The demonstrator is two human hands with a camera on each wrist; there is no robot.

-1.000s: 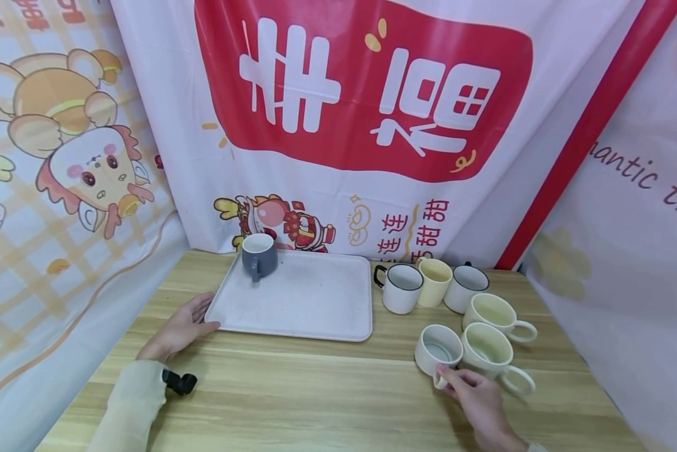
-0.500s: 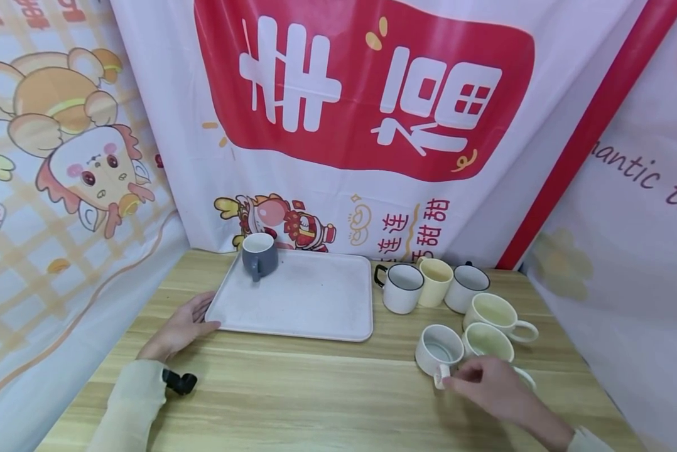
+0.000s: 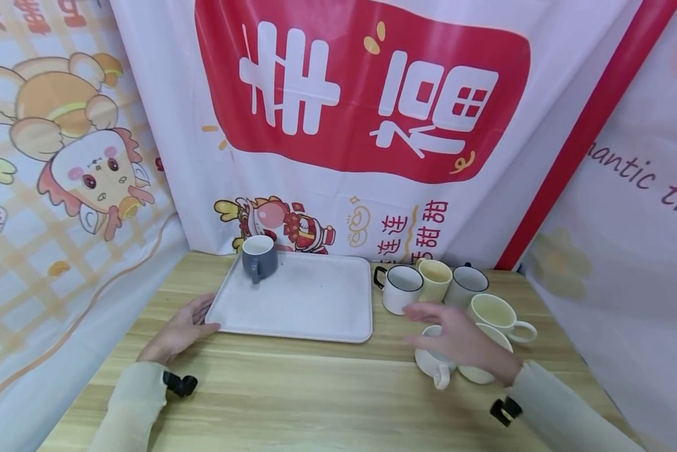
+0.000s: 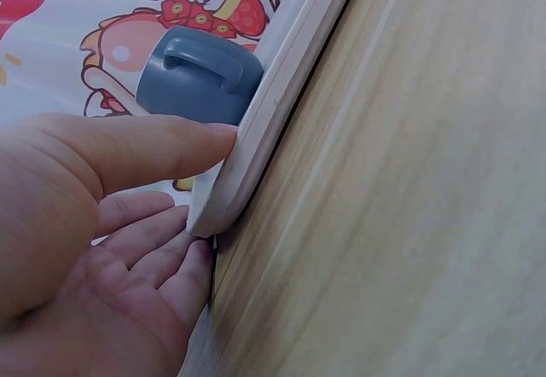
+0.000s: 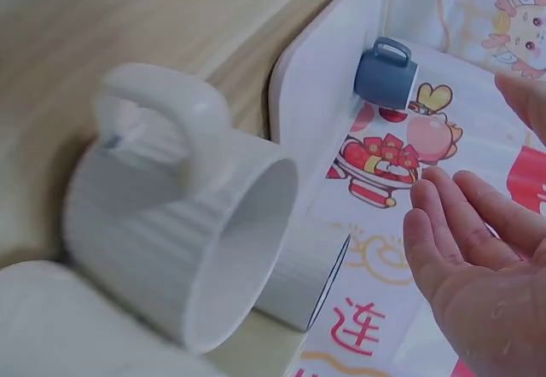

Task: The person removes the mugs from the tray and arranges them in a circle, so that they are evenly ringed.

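My left hand (image 3: 179, 328) is at the near left corner of a white tray (image 3: 310, 314). In the left wrist view its straight thumb (image 4: 171, 148) touches the rim, and the extended fingers rest against the tray's corner. A grey mug (image 3: 259, 258) stands upright in the tray's far left part. My right hand (image 3: 457, 336) hovers above a white ribbed mug (image 3: 429, 364), fingers extended and holding nothing. That mug's handle faces the near side; the hand hides part of its rim. Beside it a pale green mug (image 3: 476, 375) is partly covered by the hand.
Behind the right hand stand a white mug with a black rim and handle (image 3: 396, 298), a yellow mug (image 3: 434, 276), another black-rimmed mug (image 3: 467, 282) and a second pale green mug (image 3: 493, 312). A printed curtain (image 3: 338, 207) hangs along the wooden table's (image 3: 293, 402) back edge.
My right hand has let go of the white ribbed mug's handle and moved up and left over the mug. The left hand and tray stay in place.
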